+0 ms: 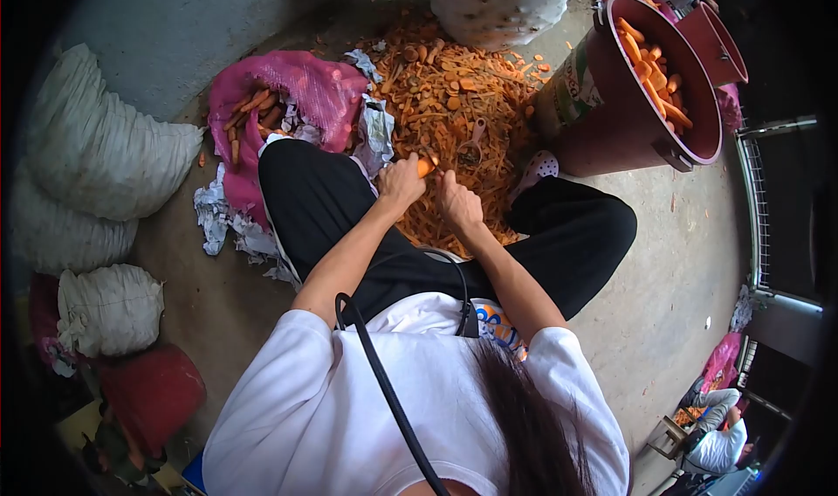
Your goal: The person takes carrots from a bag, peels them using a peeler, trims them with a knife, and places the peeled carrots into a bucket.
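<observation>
My left hand (401,184) is closed around an orange carrot (426,166), whose end points to the right. Close beside it, my right hand (458,203) is closed, its fingertips near the carrot's tip; what it holds is too small and too covered to name. Both hands are between my knees, over a heap of carrot peelings (454,94) with cut carrot pieces in it. On the heap, just beyond my right hand, lies a small pale-pink handled tool (477,133), its kind unclear. To the left, a pink mesh bag (327,90) gapes open, with unpeeled-looking carrots (253,112) inside.
A tall dark-red bucket (594,138) of carrots (655,72) stands right of the heap, with another red bucket (711,42) behind. A white sack (502,7) is at the far side. Full sacks (113,147) line the left. Another person (720,444) sits at lower right.
</observation>
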Motion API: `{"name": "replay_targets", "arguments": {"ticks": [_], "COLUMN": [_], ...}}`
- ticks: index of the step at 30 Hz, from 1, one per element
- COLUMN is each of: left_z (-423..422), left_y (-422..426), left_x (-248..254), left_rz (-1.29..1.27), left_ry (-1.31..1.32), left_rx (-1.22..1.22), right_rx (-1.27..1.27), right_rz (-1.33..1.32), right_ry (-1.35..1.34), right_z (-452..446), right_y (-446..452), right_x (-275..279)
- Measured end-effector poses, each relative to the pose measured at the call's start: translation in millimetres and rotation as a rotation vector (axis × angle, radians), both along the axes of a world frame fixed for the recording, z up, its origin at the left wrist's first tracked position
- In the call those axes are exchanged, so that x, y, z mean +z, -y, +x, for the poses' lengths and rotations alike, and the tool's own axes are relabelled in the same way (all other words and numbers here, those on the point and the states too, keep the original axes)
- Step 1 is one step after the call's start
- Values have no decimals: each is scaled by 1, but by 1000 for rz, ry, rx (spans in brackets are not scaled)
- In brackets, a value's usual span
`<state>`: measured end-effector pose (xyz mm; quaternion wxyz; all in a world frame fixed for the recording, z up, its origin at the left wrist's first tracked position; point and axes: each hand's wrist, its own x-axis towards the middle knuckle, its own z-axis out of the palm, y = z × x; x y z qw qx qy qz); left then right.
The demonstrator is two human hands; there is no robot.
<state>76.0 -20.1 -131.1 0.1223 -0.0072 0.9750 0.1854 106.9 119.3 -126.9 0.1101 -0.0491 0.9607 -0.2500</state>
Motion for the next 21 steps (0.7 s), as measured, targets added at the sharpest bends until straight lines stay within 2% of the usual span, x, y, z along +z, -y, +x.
{"name": "replay_targets", "arguments": {"ticks": [6, 9, 10, 11, 13, 17, 19, 20, 21], "left_z": [-2, -4, -11, -20, -29, -24, -24, -27, -25], "left_y": [6, 5, -4, 0, 4, 19, 14, 13, 10], "left_x": [-29, -33, -27, -15, 4, -9, -3, -1, -2], "left_rz": [-13, 28, 236, 260, 324, 572, 578, 614, 654], "left_ry": [-22, 15, -121, -156, -216, -289, -260, -253, -236], "left_rx": [-47, 82, 356, 287, 164, 226, 141, 133, 124], "right_rx": [-19, 33, 194, 122, -97, -154, -160, -174, -257], "right_rz": [-27, 48, 169, 273, 120, -48, -207, -311, -604], "right_ry": [151, 234, 283, 319, 385, 339, 319, 245, 306], "right_z": [0, -7, 9, 26, -8, -44, -51, -56, -57], "right_y": [2, 2, -14, -19, -14, -10, -7, -1, 3], "right_x": [-34, -38, -88, -117, -84, -59, -47, -39, -30]}}
